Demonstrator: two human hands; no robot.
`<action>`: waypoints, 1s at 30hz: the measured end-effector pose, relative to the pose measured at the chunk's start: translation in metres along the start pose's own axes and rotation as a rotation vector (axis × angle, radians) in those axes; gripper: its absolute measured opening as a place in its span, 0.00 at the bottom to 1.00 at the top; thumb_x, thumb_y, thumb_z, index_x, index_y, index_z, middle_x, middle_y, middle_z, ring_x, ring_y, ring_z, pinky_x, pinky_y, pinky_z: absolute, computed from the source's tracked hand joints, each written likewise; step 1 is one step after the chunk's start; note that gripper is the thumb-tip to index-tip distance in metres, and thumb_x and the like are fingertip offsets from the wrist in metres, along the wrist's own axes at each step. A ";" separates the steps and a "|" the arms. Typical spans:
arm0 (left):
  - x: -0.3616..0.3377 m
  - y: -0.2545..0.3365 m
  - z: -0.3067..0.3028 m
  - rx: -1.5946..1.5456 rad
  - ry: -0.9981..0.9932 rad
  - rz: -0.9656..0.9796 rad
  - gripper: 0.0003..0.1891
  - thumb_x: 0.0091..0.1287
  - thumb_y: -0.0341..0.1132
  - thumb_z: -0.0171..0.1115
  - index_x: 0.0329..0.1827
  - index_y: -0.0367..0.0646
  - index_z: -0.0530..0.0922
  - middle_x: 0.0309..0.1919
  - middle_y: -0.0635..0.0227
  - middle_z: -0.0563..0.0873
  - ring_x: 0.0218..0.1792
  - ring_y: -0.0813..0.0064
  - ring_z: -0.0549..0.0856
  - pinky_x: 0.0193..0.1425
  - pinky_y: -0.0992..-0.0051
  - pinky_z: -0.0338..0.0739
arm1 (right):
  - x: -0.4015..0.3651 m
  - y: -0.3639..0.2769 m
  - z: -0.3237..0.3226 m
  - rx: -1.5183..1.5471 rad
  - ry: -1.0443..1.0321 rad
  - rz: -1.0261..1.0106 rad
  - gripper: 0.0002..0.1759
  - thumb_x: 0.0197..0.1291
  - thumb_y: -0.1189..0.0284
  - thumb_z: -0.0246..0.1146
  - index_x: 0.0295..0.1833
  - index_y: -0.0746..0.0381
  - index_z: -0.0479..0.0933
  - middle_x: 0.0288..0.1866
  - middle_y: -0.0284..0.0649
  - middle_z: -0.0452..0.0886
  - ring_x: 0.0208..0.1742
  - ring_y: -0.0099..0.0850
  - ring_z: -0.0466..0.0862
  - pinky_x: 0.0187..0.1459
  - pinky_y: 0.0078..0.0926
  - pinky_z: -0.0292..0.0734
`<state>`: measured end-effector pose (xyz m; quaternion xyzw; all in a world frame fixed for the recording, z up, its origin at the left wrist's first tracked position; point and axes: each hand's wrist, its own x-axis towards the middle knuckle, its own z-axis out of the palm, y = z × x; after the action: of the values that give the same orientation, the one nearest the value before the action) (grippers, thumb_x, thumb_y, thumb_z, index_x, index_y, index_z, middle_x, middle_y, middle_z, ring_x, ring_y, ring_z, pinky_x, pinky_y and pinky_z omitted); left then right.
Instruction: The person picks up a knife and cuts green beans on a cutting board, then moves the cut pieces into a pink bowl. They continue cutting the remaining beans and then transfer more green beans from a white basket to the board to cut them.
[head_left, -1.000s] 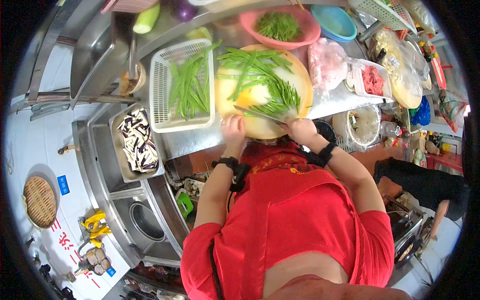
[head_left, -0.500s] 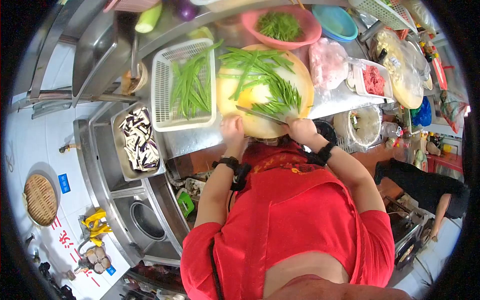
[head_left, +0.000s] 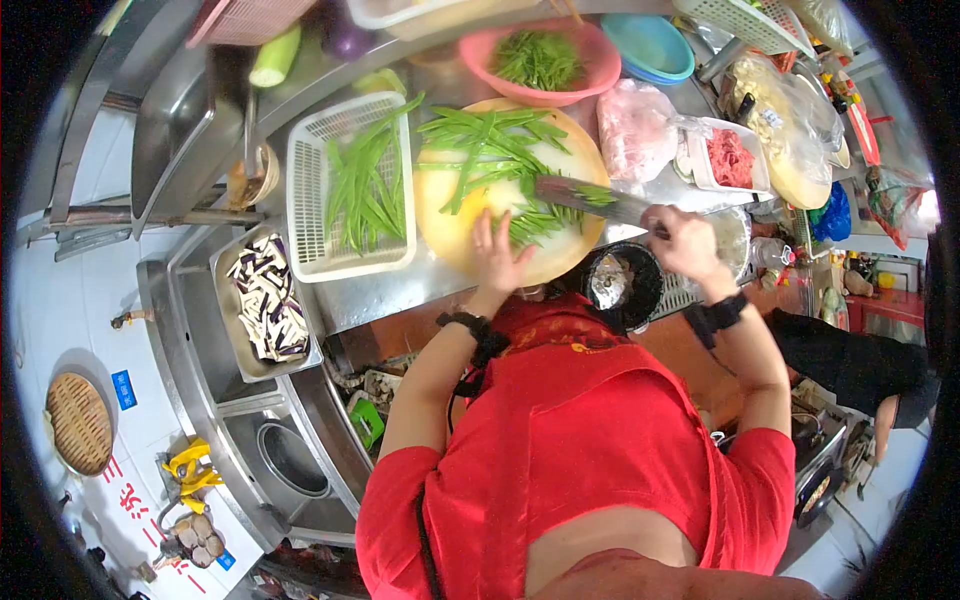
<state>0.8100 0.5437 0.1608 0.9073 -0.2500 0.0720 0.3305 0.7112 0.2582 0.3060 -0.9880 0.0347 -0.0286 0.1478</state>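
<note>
A round cutting board (head_left: 446, 228) carries long green beans (head_left: 482, 140) across its far side and a pile of cut green beans (head_left: 540, 222) nearer me. My left hand (head_left: 497, 252) is over the near edge of the board, fingers spread and stretched toward the cut pile, holding nothing. In my right hand (head_left: 685, 243), off the board's right side, is the handle of a kitchen knife (head_left: 580, 194). Its broad blade lies flat over the cut beans, pointing left, with green pieces on its face.
Left of the board stands a white basket (head_left: 300, 200) of whole beans. A pink bowl (head_left: 475, 70) of shredded greens is behind. Bagged meat (head_left: 637, 125) and a white tub (head_left: 697, 160) of minced meat lie right. Cut eggplant (head_left: 265, 300) fills a tray. Another person (head_left: 850, 360) is at right.
My right hand has lifted the knife and swung it right and outward from the board's near edge. My left hand has moved in over the board, and its fingers have opened out.
</note>
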 end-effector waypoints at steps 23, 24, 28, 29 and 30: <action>0.072 0.048 0.015 -0.137 0.136 0.046 0.22 0.49 0.38 0.69 0.47 0.41 0.77 0.53 0.59 0.75 0.53 0.56 0.74 0.56 0.62 0.70 | 0.028 -0.006 0.014 -0.050 0.063 -0.223 0.19 0.40 0.73 0.62 0.44 0.54 0.79 0.30 0.36 0.76 0.32 0.34 0.80 0.39 0.33 0.70; 0.088 0.053 0.014 -0.164 0.203 0.101 0.22 0.48 0.37 0.69 0.47 0.41 0.77 0.53 0.59 0.75 0.52 0.56 0.74 0.56 0.62 0.70 | 0.035 -0.006 0.000 -0.073 0.096 -0.231 0.19 0.39 0.73 0.63 0.43 0.55 0.79 0.31 0.36 0.76 0.32 0.35 0.79 0.39 0.33 0.70; 0.178 0.078 0.000 -0.255 0.249 0.224 0.21 0.48 0.37 0.68 0.46 0.40 0.77 0.51 0.58 0.76 0.51 0.55 0.76 0.55 0.61 0.70 | 0.076 0.006 -0.045 -0.110 0.245 -0.178 0.17 0.38 0.74 0.63 0.40 0.55 0.81 0.28 0.36 0.76 0.31 0.36 0.79 0.38 0.35 0.71; 0.202 0.081 -0.001 -0.300 0.231 0.265 0.21 0.49 0.37 0.68 0.46 0.39 0.77 0.51 0.56 0.76 0.51 0.55 0.76 0.55 0.60 0.70 | 0.090 0.006 -0.060 -0.161 0.211 -0.119 0.17 0.39 0.73 0.63 0.41 0.54 0.81 0.31 0.38 0.78 0.34 0.36 0.80 0.39 0.34 0.72; 0.226 0.080 0.003 -0.309 0.246 0.299 0.21 0.49 0.37 0.68 0.46 0.39 0.77 0.51 0.56 0.76 0.51 0.55 0.76 0.55 0.60 0.70 | 0.103 0.007 -0.067 -0.176 0.244 -0.092 0.15 0.40 0.72 0.62 0.39 0.54 0.81 0.31 0.39 0.79 0.34 0.36 0.81 0.39 0.34 0.73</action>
<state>0.9652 0.3974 0.2708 0.7833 -0.3475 0.1912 0.4788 0.8087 0.2239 0.3721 -0.9869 0.0096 -0.1521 0.0536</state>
